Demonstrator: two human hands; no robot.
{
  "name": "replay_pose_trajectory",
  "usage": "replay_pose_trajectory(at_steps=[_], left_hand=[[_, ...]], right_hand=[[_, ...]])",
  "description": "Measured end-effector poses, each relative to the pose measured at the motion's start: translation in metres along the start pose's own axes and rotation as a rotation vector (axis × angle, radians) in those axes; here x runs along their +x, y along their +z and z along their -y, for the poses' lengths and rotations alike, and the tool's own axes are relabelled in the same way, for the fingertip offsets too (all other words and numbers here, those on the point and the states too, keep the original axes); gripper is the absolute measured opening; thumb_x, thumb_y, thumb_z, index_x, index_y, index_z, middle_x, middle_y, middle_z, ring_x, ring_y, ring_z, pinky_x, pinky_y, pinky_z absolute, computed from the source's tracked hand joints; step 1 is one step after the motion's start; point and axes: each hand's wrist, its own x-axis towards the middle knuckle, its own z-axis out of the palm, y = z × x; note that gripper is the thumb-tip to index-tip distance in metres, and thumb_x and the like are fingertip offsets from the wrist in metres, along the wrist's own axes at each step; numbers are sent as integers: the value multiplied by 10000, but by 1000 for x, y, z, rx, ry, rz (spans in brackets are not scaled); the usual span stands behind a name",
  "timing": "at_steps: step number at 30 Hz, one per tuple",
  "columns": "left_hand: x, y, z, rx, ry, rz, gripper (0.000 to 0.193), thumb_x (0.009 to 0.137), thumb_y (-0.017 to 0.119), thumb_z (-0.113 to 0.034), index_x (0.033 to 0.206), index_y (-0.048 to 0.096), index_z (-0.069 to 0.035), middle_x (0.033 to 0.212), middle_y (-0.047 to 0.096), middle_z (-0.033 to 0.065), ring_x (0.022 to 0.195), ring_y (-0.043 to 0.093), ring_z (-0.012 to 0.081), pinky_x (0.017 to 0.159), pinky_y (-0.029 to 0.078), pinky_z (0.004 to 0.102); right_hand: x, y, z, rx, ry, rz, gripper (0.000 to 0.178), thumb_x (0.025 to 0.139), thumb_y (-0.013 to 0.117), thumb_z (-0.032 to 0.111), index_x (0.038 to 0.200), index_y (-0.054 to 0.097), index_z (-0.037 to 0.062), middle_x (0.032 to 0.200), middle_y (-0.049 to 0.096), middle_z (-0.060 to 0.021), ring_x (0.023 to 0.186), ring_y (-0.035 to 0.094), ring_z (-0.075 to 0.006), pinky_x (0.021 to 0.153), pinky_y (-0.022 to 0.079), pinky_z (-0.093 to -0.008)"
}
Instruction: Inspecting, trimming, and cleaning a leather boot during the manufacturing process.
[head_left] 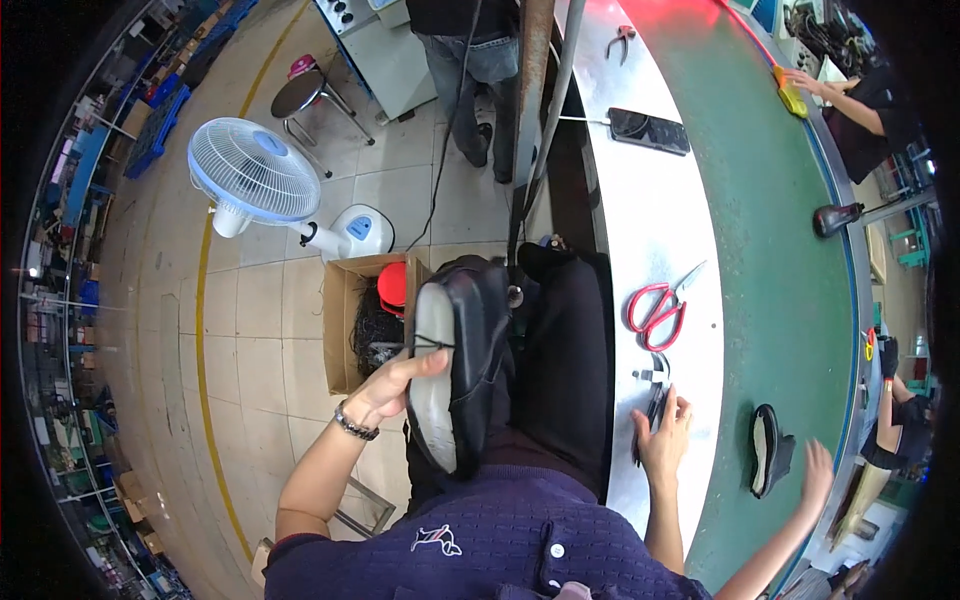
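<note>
Fan point(255, 170): white and blue, it stood on the floor ahead and to your left.
Floor point(260, 312): you had pale square tiles around the fan.
Yellow line point(203, 340): it passed behind the fan's head in your view.
Stool point(298, 95): its round metal seat was just beyond the fan.
Cabinet point(398, 78): pale, it stood beyond and right of the fan.
Bench point(668, 205): its white top lay right of the fan.
Green surface point(785, 235): it ran farther right of the fan, its far end lit red.
Racks point(72, 205): crowded, they stood left of the fan.
</note>
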Motion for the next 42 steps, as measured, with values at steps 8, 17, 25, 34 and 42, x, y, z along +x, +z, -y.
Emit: replay_pose_trajectory(at_steps=[8, 17, 25, 34, 42], left_hand=[[34, 56, -7, 140, -12, 53, 547, 860, 686, -408, 1234, 541, -36, 1097, 616, 53, 1010, 590, 139, 884, 477, 298], [62, 58, 2, 308, 124, 3, 655, 866, 690, -361, 1338, 432, 13, 1277, 531, 123, 1163, 518, 193, 985, 419, 341], [86, 50, -9, 544, 837, -131, 516, 920, 593, -145, 1393, 430, -19, 1418, 453, 145, 1292, 446, 228, 994, 419, 337], [93, 66, -20, 504, 709, -295, 338, 930, 547, -160, 1220, 599, 4, 1202, 626, 192, 1120, 611, 286, 951, 464, 332], [96, 65, -21, 360, 685, -280, 297, 872, 591, -59, 1156, 642, 11, 1174, 647, 175, 1114, 621, 253, 959, 466, 318]], right_hand=[[3, -1, -18, 224, 63, 84, 544, 852, 647, 149, 1342, 454, 14, 1028, 532, -167, 974, 534, -329, 886, 429, -393], [38, -90, 65, 1437, 429, 723, 697, 828, 680, 158, 1413, 326, 18, 861, 683, -171, 596, 617, -165, 484, 434, -209], [77, -119, 174, 1321, 198, 1059, 703, 937, 492, 42, 1519, 107, 124, 1065, 630, -281, 927, 664, -299, 737, 536, -318], [105, -115, 211, 1095, 318, 1193, 699, 1005, 441, 128, 1516, -36, 113, 1100, 627, -149, 1076, 619, -235, 921, 486, -349], [102, -104, 213, 963, 67, 1092, 667, 996, 448, 72, 1520, 37, 102, 862, 518, -48, 673, 513, -121, 660, 510, -307]])
